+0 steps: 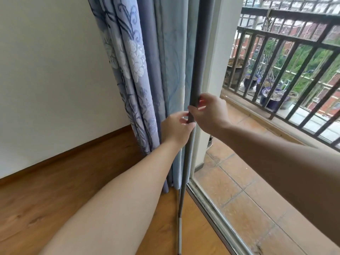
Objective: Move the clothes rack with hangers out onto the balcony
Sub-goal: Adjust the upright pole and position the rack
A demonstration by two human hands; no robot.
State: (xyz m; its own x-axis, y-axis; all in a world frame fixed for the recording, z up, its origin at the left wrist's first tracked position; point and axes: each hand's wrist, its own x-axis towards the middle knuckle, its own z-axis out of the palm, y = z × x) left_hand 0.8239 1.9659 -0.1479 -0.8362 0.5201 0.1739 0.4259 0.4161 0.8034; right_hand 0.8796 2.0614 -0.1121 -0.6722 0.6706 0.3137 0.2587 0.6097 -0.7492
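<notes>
The grey rack pole (195,74) stands upright at the balcony doorway, its foot on the wooden floor (55,190) beside the door track (211,205). The right hand (209,115) has its fingers (193,109) pinched on the pole; just below, the left hand (174,129) has its fingers closed around it. The blue floral curtain (132,70) hangs just left of both, the tiled balcony (244,181) and railing (294,57) to the right

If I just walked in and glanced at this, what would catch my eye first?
Most likely the two bare hands meeting mid-picture: the left hand and right hand both close on a thin grey pole standing upright beside the blue flowered curtain. Next, to the right, the tiled balcony floor past the door track, with its dark railing and potted plants.
</notes>
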